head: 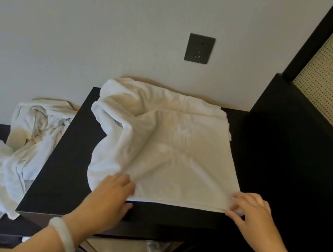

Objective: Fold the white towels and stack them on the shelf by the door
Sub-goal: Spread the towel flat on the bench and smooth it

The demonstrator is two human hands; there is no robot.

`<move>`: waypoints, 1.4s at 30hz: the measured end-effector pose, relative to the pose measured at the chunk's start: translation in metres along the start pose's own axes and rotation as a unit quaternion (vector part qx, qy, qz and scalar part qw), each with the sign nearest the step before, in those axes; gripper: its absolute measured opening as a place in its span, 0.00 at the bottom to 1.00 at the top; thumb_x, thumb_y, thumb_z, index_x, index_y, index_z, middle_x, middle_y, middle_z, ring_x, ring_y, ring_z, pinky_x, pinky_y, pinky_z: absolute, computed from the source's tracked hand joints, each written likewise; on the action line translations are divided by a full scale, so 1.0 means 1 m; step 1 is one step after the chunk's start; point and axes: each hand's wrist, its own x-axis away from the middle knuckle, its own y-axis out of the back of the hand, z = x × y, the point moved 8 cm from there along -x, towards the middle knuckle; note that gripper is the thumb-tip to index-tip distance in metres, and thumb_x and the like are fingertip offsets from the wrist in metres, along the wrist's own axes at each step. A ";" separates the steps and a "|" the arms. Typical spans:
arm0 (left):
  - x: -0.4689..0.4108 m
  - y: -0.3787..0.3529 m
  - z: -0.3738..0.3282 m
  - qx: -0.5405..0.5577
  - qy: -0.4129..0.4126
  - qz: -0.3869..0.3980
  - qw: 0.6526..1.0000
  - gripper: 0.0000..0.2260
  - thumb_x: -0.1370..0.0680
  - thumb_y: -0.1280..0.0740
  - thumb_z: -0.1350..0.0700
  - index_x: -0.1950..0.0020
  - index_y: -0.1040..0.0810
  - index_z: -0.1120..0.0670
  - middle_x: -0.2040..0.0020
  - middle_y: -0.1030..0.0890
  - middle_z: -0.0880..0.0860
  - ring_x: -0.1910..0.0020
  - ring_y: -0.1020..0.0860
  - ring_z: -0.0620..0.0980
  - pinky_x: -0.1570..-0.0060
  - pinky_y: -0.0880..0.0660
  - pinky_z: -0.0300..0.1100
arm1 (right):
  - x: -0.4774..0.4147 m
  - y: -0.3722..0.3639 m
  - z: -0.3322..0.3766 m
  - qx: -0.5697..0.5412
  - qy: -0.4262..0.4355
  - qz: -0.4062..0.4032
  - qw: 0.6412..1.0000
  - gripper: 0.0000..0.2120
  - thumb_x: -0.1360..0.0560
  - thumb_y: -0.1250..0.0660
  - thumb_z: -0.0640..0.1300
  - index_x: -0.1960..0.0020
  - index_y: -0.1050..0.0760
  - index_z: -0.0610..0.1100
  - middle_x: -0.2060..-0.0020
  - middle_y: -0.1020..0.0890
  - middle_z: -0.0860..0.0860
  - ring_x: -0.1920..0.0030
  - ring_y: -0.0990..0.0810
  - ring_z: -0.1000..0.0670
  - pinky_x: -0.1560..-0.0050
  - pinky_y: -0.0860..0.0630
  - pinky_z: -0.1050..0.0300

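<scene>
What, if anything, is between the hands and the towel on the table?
Nothing visible. The left hand and right hand already hold the near edge of the towel on the table.

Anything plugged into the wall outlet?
No, the wall outlet above the towel shows bare slots, with no plug or cable.
</scene>
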 end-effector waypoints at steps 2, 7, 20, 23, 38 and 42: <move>-0.016 -0.004 -0.025 0.049 -0.029 -0.014 0.998 0.10 0.22 0.33 0.48 0.42 0.24 0.48 0.43 0.27 0.45 0.44 0.29 0.46 0.42 0.31 0.40 | -0.009 -0.005 0.032 -0.050 0.054 -0.007 0.997 0.04 0.25 0.28 0.48 0.52 0.22 0.54 0.48 0.25 0.63 0.42 0.30 0.60 0.37 0.37 0.62; -0.047 -0.032 -0.047 0.109 -0.044 -0.018 0.993 0.10 0.20 0.35 0.53 0.39 0.23 0.50 0.42 0.26 0.47 0.42 0.29 0.48 0.43 0.34 0.39 | -0.019 -0.047 0.075 -0.096 0.102 0.041 0.989 0.06 0.22 0.31 0.44 0.45 0.21 0.51 0.50 0.25 0.61 0.46 0.29 0.60 0.42 0.31 0.65; -0.049 -0.042 -0.025 0.211 0.006 -0.052 0.976 0.05 0.20 0.34 0.58 0.46 0.20 0.54 0.51 0.29 0.45 0.52 0.28 0.42 0.51 0.32 0.29 | -0.014 -0.054 0.060 -0.113 0.067 -0.013 0.991 0.09 0.23 0.31 0.36 0.46 0.19 0.46 0.51 0.26 0.59 0.48 0.26 0.58 0.43 0.29 0.70; -0.044 -0.044 -0.023 0.215 0.013 -0.063 0.974 0.06 0.22 0.31 0.57 0.45 0.20 0.52 0.50 0.28 0.45 0.51 0.28 0.41 0.49 0.32 0.27 | -0.011 -0.050 0.062 -0.105 0.063 -0.040 0.992 0.07 0.25 0.29 0.35 0.49 0.19 0.45 0.53 0.25 0.58 0.50 0.24 0.56 0.45 0.31 0.71; -0.043 -0.040 -0.028 0.133 0.010 -0.087 0.987 0.09 0.25 0.34 0.67 0.58 0.26 0.53 0.56 0.30 0.46 0.57 0.32 0.45 0.56 0.31 0.37 | 0.000 -0.038 0.068 -0.082 0.052 -0.092 0.991 0.08 0.24 0.31 0.36 0.54 0.24 0.48 0.56 0.25 0.57 0.55 0.27 0.54 0.52 0.25 0.60; -0.035 -0.044 -0.027 0.092 -0.005 -0.074 0.993 0.10 0.27 0.29 0.65 0.60 0.26 0.52 0.58 0.29 0.46 0.59 0.30 0.46 0.59 0.31 0.37 | 0.007 -0.053 0.066 -0.058 0.071 -0.048 0.995 0.09 0.25 0.28 0.38 0.53 0.24 0.51 0.54 0.26 0.60 0.52 0.28 0.58 0.51 0.30 0.67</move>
